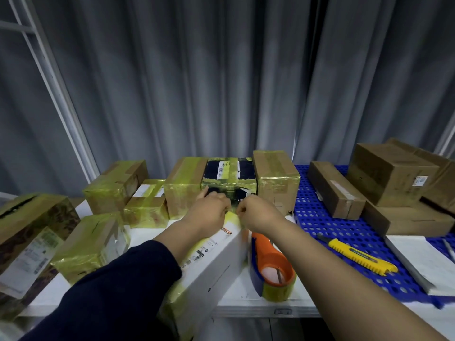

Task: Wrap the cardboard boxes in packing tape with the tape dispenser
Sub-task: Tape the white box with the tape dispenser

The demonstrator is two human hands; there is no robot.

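The person is working at the far end of the long white cardboard box (pixel 214 264), which is lying lengthwise on the white table (pixel 246 299) straight in front of them, partly banded in yellowish film. The left hand (pixel 211 207) and the right hand (pixel 256 212) are meeting over that far edge. Each has its fingers curled in, pinching the strip of yellow-tinted packing tape (pixel 232 217) between thumb and fingertips.

The step appears to be seating this tape end. Doing it well is likely coming down to keeping the strip taut between the two pinches, folding it squarely over the edge and pressing outward so no wrinkles are forming.

The orange and blue tape dispenser (pixel 270 264) is lying on its side just beside the box, under the right forearm, within easy reach. A black tape-wrapped box (pixel 230 173) is sitting close behind the hands, crowding the working end, so the knuckles are having little room. A yellow utility knife (pixel 357 254) is resting on the blue perforated mat (pixel 320 217), and plain brown cardboard boxes (pixel 389 173) are waiting at the right.
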